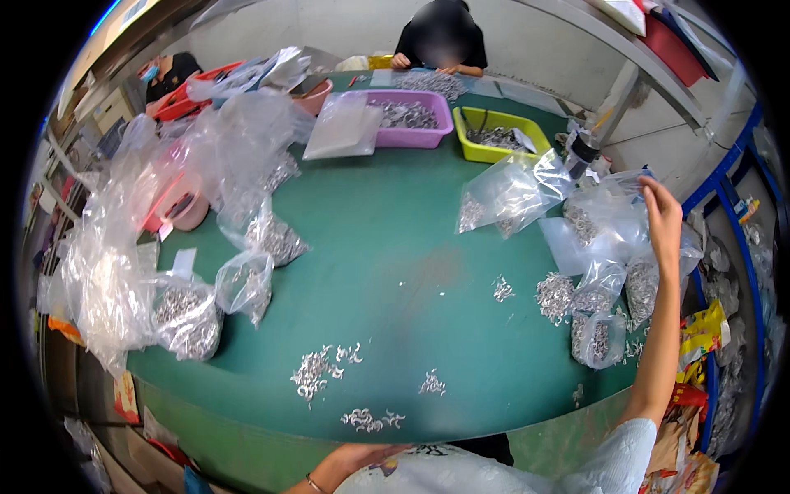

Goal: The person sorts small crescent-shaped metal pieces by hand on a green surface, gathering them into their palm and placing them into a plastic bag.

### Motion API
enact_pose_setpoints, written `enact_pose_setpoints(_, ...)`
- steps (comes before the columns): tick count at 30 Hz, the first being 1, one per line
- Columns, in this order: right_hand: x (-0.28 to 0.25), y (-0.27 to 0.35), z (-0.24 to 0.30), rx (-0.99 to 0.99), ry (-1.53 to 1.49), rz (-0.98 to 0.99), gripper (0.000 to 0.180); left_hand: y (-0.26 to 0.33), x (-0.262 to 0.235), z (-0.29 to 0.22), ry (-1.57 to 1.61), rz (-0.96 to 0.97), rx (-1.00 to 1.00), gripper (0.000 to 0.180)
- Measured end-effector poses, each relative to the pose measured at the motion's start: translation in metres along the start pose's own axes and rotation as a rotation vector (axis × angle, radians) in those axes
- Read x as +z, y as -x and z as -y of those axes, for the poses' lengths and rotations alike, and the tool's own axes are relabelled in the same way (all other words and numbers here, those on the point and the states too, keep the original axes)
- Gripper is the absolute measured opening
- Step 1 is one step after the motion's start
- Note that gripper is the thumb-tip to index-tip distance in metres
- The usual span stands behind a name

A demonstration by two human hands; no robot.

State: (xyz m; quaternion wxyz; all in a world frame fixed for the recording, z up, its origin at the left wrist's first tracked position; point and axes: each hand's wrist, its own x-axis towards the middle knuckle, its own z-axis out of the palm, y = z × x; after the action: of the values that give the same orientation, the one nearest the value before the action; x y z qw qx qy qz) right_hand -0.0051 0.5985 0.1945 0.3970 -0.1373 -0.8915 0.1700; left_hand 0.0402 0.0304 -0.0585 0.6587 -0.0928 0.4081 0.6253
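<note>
My right hand (662, 216) is stretched out to the right side of the green table (387, 239), its fingers closing on the top of a clear plastic bag (613, 218) among several bags holding small silver metal parts. My left hand (354, 457) rests low against my body at the table's near edge, palm up, and I cannot tell if it holds anything. Small heaps of loose metal parts (317, 370) lie on the table just in front of me, with another heap (553, 295) near the bags on the right.
More clear bags of parts (189, 317) pile up along the left side. A purple tray (411, 119) and a yellow-green tray (498, 132) with parts stand at the far end, where another person (440, 41) sits working. Blue shelving (732, 214) runs along the right.
</note>
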Motion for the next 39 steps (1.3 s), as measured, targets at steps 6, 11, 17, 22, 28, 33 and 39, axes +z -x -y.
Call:
enact_pose_setpoints(6, 0.040, 0.135, 0.171, -0.151, -0.273, 0.573, 0.019, -0.020, -0.015, 0.031, 0.319, 0.107, 0.120, 0.051)
enact_pose_setpoints(11, 0.068, 0.232, 0.225, -0.069, -0.611, 0.945, 0.020, -0.021, 0.001, 0.022, 0.405, 0.215, 0.160, 0.053)
enact_pose_setpoints(17, 0.119, 0.306, 0.255, -0.140, -0.628, 0.895, 0.042, -0.008, 0.006, 0.022, 0.567, 0.312, 0.170, 0.060)
enact_pose_setpoints(22, 0.122, 0.327, 0.258, -0.296, -0.476, 0.984, 0.045, -0.019, -0.005, 0.033, 0.679, 0.469, 0.211, 0.063)
enact_pose_setpoints(28, 0.107, 0.341, 0.246, -0.384, -0.724, 1.184, 0.050, -0.033, -0.016, 0.052, 0.990, 0.682, 0.253, 0.053)
enact_pose_setpoints(33, 0.139, 0.323, 0.268, -0.465, -0.705, 1.003, 0.054, -0.027, -0.018, 0.048, 0.970, 0.737, 0.277, 0.046)
enact_pose_setpoints(39, 0.158, 0.333, 0.284, -0.495, -0.593, 1.129, 0.058, -0.020, -0.029, 0.059, 0.936, 0.603, 0.281, 0.041)
